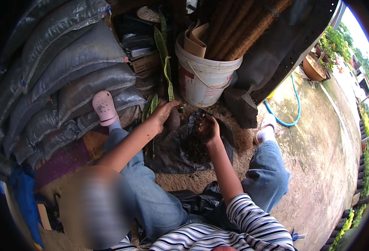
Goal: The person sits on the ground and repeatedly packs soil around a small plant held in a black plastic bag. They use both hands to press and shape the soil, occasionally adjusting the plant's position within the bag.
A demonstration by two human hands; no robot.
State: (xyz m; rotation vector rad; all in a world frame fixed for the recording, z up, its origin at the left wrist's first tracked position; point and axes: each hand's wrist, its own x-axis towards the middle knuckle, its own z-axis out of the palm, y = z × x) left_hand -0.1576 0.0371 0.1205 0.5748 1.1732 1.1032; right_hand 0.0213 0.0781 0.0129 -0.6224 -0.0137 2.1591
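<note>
A snake plant (169, 79) with long, yellow-edged green leaves stands upright at my left hand (166, 113). The fingers of that hand are closed around its lower end, beside a rounded dark brown lump (173, 121) that may be its root ball or pot. My right hand (208, 129), stained with soil, is cupped with its fingers curled around some dark soil. Just below it a heap of dark soil (195, 148) lies on a spread black plastic sheet (167, 157). More snake plant leaves (150, 106) are to the left of my left hand.
A white bucket (205, 83) holding brown fibre-covered poles (239, 31) stands just beyond my hands. Stacked grey sacks (79, 62) rise at the left. A dark stone block (241, 108) sits right of the bucket. A blue hose (295, 121) and a potted plant (314, 69) lie farther right.
</note>
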